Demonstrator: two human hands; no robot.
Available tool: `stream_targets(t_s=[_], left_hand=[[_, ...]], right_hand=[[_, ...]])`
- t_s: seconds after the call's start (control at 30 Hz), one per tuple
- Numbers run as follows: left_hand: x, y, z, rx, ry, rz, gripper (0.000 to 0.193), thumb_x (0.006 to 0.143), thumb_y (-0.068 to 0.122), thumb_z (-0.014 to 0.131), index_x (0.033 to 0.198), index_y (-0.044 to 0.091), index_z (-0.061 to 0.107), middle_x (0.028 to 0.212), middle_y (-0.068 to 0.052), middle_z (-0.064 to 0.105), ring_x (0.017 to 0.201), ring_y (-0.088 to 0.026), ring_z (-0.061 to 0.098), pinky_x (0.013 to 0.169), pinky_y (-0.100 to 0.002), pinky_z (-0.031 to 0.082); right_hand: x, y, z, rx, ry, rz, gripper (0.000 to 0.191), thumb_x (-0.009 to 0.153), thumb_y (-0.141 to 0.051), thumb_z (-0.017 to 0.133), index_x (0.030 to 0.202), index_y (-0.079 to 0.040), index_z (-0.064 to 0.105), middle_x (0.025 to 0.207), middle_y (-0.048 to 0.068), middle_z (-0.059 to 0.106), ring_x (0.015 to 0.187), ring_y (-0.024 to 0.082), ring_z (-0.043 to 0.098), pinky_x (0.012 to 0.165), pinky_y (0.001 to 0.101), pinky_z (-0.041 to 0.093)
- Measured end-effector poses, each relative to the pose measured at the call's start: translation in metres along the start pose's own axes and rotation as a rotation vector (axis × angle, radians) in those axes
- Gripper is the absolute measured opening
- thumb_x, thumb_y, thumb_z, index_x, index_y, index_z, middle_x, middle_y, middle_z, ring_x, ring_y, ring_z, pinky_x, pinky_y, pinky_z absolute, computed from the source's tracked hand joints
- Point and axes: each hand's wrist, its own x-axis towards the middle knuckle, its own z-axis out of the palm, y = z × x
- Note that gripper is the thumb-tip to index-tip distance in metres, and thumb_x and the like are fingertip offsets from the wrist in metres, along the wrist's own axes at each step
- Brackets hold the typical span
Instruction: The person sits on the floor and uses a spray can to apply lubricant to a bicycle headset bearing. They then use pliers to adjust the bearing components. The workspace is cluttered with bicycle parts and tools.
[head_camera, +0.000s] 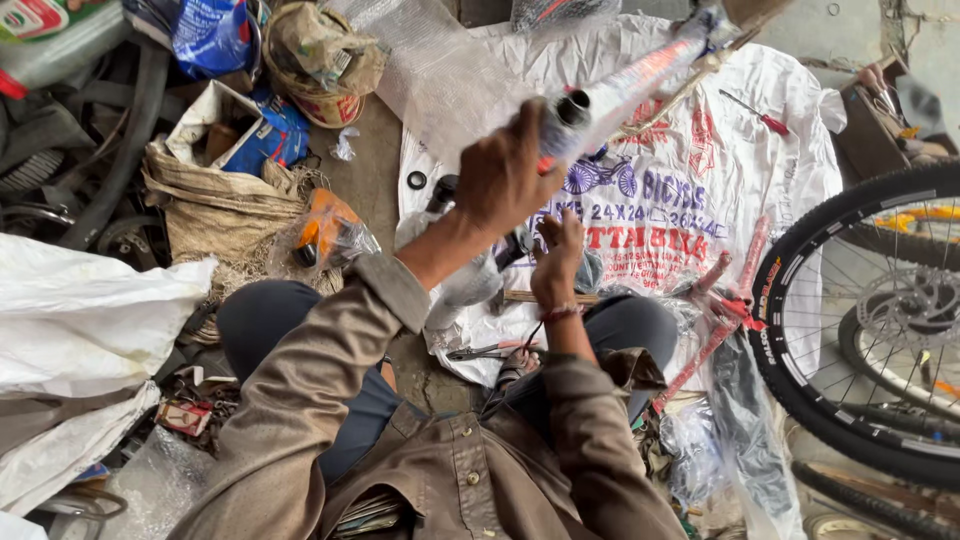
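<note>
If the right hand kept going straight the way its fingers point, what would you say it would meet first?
The right hand points up the picture, away from the person. It would probably meet the wrapped bicycle tube that the left hand grips, though depth is unclear; it might pass underneath to the white printed sack.

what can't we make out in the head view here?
- Left hand: its grip on the wrapped tube is blurred by motion.
- Right hand: what its fingers touch is hidden behind the hand.
- Bicycle wheel: cut off by the right edge.
- Tube's far end: lost in plastic wrap near the top edge.
</note>
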Motion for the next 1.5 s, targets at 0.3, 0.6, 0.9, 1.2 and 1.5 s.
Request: stream_targets(t_s=[0.3, 0.6, 0.9, 1.2, 1.5], left_hand=[[-0.011, 0.01, -0.004, -0.099, 0.027, -0.022, 0.066, 0.089, 0.021, 0.074, 0.142, 0.001, 0.039, 0.099, -0.022, 0.067, 0.074, -0.032, 0.069, 0.055, -0.042, 0.058], [-0.015, 0.0, -0.009, -0.132, -0.102, 0.009, 0.064, 0.089, 0.02, 0.075, 0.138, -0.002, 0.041, 0.105, -0.022, 0.062, 0.074, -0.027, 0.064, 0.05, -0.04, 0.055], [-0.009, -0.006, -0.012, -0.118, -0.068, 0.052, 0.071, 0.086, 0.03, 0.08, 0.136, -0.002, 0.042, 0.102, -0.021, 0.059, 0.083, -0.032, 0.066, 0.063, -0.045, 0.059], [0.002, 0.007, -0.023, -0.128, -0.011, 0.062, 0.057, 0.088, 0.025, 0.077, 0.131, 0.0, 0.047, 0.093, -0.015, 0.065, 0.075, -0.028, 0.07, 0.072, -0.064, 0.051], [0.001, 0.01, -0.015, -0.092, 0.014, 0.009, 0.058, 0.085, 0.026, 0.079, 0.127, 0.0, 0.049, 0.091, -0.02, 0.07, 0.069, -0.032, 0.071, 0.055, -0.043, 0.059]], right_hand=[[0.051, 0.053, 0.112, -1.555, -0.553, -0.053, 0.047, 0.086, -0.031, 0.074, 0.128, -0.011, 0.063, 0.122, 0.014, 0.068, 0.117, 0.031, 0.06, 0.097, 0.0426, 0.048], [0.092, 0.141, 0.164, -1.607, -1.003, -0.63, 0.066, 0.077, -0.02, 0.078, 0.136, -0.002, 0.055, 0.132, 0.02, 0.063, 0.121, 0.041, 0.057, 0.096, 0.0474, 0.051], [0.119, 0.162, 0.18, -1.841, -1.15, -0.803, 0.05, 0.091, -0.015, 0.066, 0.139, -0.006, 0.056, 0.116, 0.018, 0.068, 0.106, 0.038, 0.065, 0.078, 0.0458, 0.057], [0.092, 0.085, 0.14, -0.875, -0.748, 0.153, 0.04, 0.093, -0.022, 0.069, 0.129, -0.004, 0.066, 0.1, 0.009, 0.063, 0.081, 0.021, 0.06, 0.066, 0.0404, 0.054], [0.008, 0.024, 0.042, 0.34, -0.255, 0.105, 0.024, 0.093, -0.024, 0.065, 0.108, -0.004, 0.068, 0.092, 0.008, 0.069, 0.079, 0.02, 0.064, 0.068, 0.0335, 0.054]])
